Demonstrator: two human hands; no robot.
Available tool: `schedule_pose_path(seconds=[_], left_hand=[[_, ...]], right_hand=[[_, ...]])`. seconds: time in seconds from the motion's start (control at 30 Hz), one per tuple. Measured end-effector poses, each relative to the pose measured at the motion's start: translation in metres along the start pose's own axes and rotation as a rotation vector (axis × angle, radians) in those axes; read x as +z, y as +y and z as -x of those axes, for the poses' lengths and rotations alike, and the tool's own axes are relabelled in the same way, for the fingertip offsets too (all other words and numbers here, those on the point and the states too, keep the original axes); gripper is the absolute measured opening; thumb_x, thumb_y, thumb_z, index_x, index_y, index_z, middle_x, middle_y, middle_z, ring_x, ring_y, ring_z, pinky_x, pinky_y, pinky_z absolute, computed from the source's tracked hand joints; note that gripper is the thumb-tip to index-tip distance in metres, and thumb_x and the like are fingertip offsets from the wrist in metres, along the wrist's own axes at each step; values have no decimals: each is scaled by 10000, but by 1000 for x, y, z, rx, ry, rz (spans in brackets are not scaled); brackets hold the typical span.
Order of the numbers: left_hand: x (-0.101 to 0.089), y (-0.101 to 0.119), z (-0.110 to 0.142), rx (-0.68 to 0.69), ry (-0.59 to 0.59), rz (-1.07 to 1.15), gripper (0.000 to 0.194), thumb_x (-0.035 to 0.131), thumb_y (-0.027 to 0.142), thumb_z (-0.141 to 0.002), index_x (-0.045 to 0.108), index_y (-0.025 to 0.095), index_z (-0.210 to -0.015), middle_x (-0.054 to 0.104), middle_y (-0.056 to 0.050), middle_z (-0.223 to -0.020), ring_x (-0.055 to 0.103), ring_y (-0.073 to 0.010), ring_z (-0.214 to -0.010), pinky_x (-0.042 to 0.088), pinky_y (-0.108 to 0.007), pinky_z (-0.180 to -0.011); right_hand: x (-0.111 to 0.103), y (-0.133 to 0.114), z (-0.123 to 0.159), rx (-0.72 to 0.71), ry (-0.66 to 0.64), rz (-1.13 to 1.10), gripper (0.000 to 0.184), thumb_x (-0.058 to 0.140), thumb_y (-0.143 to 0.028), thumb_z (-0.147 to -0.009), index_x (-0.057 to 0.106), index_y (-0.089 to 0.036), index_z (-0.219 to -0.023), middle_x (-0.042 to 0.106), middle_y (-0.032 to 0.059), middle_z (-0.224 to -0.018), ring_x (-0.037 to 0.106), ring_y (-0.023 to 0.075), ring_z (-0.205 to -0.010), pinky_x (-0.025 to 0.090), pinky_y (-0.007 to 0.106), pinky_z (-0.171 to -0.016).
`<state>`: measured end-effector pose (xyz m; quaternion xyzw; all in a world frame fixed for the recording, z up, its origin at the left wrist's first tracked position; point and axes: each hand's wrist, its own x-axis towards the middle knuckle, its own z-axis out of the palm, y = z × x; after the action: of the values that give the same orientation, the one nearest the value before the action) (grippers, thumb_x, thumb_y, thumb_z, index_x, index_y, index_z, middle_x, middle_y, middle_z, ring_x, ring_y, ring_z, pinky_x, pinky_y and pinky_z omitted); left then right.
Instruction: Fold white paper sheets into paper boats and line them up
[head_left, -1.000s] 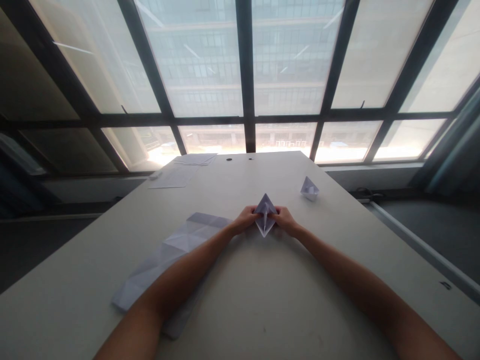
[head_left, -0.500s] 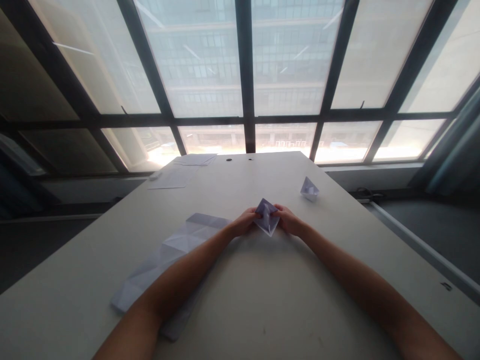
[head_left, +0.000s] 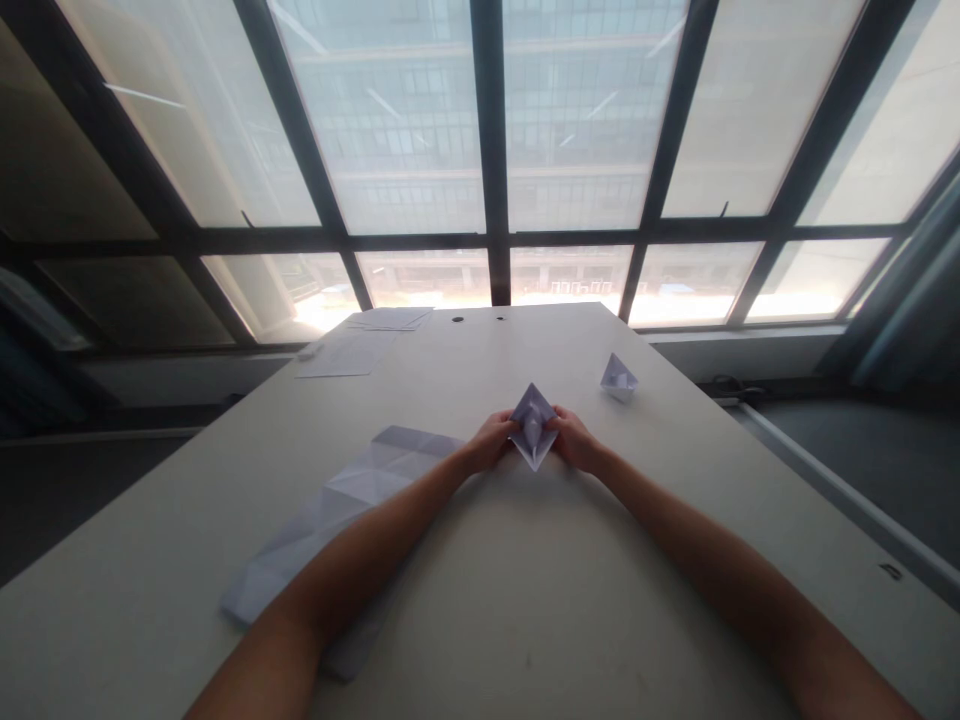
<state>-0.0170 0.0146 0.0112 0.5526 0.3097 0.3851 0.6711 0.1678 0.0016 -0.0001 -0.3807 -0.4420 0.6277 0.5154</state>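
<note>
A white folded paper boat (head_left: 533, 427) is held up between my two hands above the middle of the table, its diamond-shaped opening facing me. My left hand (head_left: 493, 440) grips its left side, thumb on the inner face. On the opposite side my right hand (head_left: 574, 438) pinches the paper the same way. The fingers behind the paper are hidden. Farther off to the right, a second folded paper boat (head_left: 619, 379) stands on the table. Creased white paper (head_left: 352, 492) lies to the left, partly covered by my left forearm.
The white table (head_left: 570, 600) stretches away toward large dark-framed windows. Flat paper sheets (head_left: 349, 355) lie at its far left. Two small round marks or holes are near the far edge. A small dark object (head_left: 890, 571) is by the right edge.
The paper boat between my hands has opened a little wider and taller, its top point rising. Both hands have stayed on its sides with only a slight shift.
</note>
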Motion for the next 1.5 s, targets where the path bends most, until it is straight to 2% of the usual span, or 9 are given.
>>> schedule_pose_path(seconds=[0.17, 0.27, 0.4, 0.53, 0.7, 0.83, 1.03, 1.23, 1.5], left_hand=[[3, 5, 2, 72, 70, -267, 246, 684, 252, -686, 702, 92, -871, 675, -42, -751, 587, -152, -656, 417, -241, -622], [1, 4, 2, 112, 127, -458, 226, 667, 290, -725, 717, 96, -830, 655, -24, -702, 559, -144, -619, 380, -229, -575], [-5, -1, -1, 119, 193, -579, 230, 656, 300, -734, 723, 104, -833, 657, -24, -704, 559, -143, -606, 383, -227, -564], [-9, -5, -5, 87, 272, -641, 263, 664, 261, -716, 718, 128, -937, 680, -31, -769, 586, -153, -643, 417, -230, -595], [-10, -4, -9, 143, 454, -731, 327, 665, 254, -749, 691, 146, -1056, 688, -74, -904, 616, -194, -789, 455, -273, -734], [-11, -4, -10, 264, 570, -707, 254, 533, 305, -874, 685, 145, -1000, 672, -105, -969, 606, -227, -911, 444, -322, -842], [-16, -4, -10, 262, 717, -542, 288, 422, 358, -915, 648, 184, -956, 607, -40, -824, 557, -192, -750, 435, -288, -711], [-17, -6, -10, 277, 733, -465, 263, 477, 367, -878, 629, 189, -999, 587, -20, -826, 508, -159, -671, 409, -258, -640], [-15, -5, -10, 256, 739, -450, 257, 457, 225, -858, 609, 155, -1052, 582, -25, -822, 507, -162, -682, 409, -261, -649]], right_hand=[[-2, 1, -2, -25, 136, 139, 341, 625, -234, -601, 554, -199, -933, 641, -10, -689, 619, 179, -616, 504, 281, -588], [-2, 0, -1, -53, 139, 224, 325, 650, -242, -623, 555, -197, -931, 656, -1, -686, 605, 166, -571, 472, 256, -520], [-2, 3, -2, -85, 166, 373, 321, 697, -269, -660, 554, -197, -938, 650, -4, -681, 596, 152, -539, 455, 241, -485], [-7, 5, -6, -154, 218, 544, 322, 709, -238, -657, 584, -187, -950, 653, 5, -725, 599, 143, -580, 439, 218, -492], [-12, -6, -6, -244, 317, 747, 283, 662, -241, -694, 633, -164, -964, 684, 58, -836, 619, 156, -668, 470, 245, -587], [-9, -25, -2, -388, 363, 926, 140, 591, -281, -760, 674, -172, -788, 690, 52, -743, 611, 168, -660, 449, 273, -633], [18, -43, 4, -334, 265, 1067, 213, 600, -314, -783, 680, -191, -629, 663, 46, -603, 576, 168, -572, 380, 277, -574], [45, -50, 1, -255, 207, 1251, 173, 693, -297, -731, 673, -212, -582, 666, 72, -605, 612, 209, -607, 381, 300, -591], [40, -54, -7, -192, 214, 1327, 119, 724, -205, -704, 657, -213, -606, 687, 105, -685, 673, 269, -771, 455, 332, -686]])
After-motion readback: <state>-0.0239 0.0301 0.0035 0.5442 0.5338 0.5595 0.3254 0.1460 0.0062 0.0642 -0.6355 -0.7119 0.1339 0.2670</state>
